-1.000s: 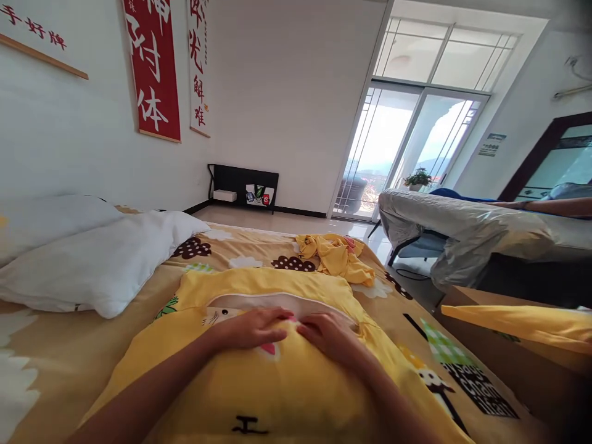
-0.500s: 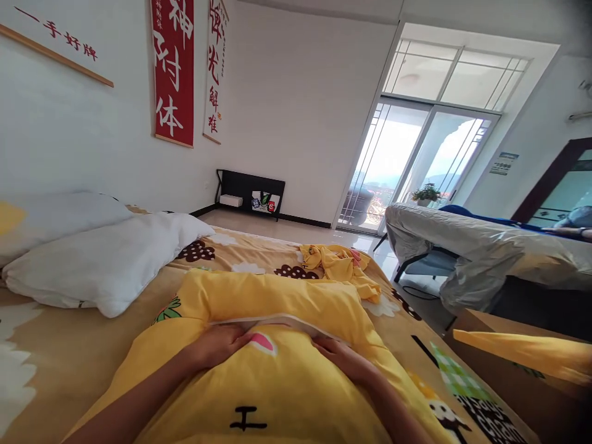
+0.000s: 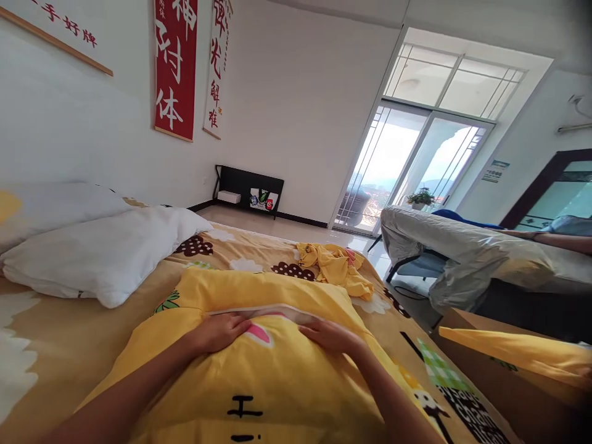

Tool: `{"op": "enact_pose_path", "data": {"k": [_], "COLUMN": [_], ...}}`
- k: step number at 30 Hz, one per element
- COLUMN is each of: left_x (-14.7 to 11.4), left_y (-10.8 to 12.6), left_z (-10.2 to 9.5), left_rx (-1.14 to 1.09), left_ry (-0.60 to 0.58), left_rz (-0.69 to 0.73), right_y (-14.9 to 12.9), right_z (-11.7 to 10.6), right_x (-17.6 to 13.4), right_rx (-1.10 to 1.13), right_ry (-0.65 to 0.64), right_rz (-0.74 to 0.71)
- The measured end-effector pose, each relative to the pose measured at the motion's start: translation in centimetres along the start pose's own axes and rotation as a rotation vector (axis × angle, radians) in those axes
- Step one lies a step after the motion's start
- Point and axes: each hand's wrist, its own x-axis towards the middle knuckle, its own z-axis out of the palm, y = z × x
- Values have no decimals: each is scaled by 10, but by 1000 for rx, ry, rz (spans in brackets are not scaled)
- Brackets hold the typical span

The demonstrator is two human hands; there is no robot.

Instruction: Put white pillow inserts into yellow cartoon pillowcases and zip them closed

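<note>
A plump yellow pillow in its pillowcase (image 3: 287, 382) lies in front of me on the bed, printed with a pink ear shape and black marks. Across its upper part runs the pillowcase opening, where a strip of white lining (image 3: 277, 308) shows. My left hand (image 3: 219, 331) rests on the left side just below this opening, its fingers stretched out flat towards the pink print. On the right side, my right hand (image 3: 330, 336) lies on the fabric with fingers extended inward. Both touch the pillowcase; their thumbs are mostly hidden.
White pillows (image 3: 106, 253) lie on the patterned bed sheet (image 3: 245, 246) at left. Crumpled yellow cloth (image 3: 337, 265) is near the far bed edge. At right stand a cardboard box (image 3: 485, 364) with yellow fabric over it and a plastic-covered table (image 3: 462, 234), where a person's arm (image 3: 564, 240) rests.
Both hands have shifted slightly up and left in view, and their fingers lie more on top of the fabric. More black print shows at the bottom. The other person's arm shows more.
</note>
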Motion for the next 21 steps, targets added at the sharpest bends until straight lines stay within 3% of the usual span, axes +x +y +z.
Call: {"op": "enact_pose_path", "data": {"k": [3, 5, 10, 12, 15, 18, 21], "left_x": [-5, -6, -10, -19, -35, -45, -45], "left_y": [2, 4, 10, 8, 0, -11, -23], "left_z": [-1, 1, -6, -19, -44, -63, -67], "left_rx": [-2, 5, -4, -50, -60, 43, 160], "left_ry": [24, 60, 84, 60, 70, 216, 338], "left_rz": [-5, 1, 11, 51, 62, -35, -98], "right_y": [-1, -2, -1, 0, -3, -14, -32], "right_z": [-25, -27, 14, 18, -8, -44, -56], "right_x": [-7, -7, 7, 6, -10, -26, -23], "right_rx": [-110, -147, -137, -119, -117, -114, -83], "right_ry": [7, 71, 67, 91, 140, 230, 291], "right_rz": [-9, 26, 75, 60, 36, 40, 36]}}
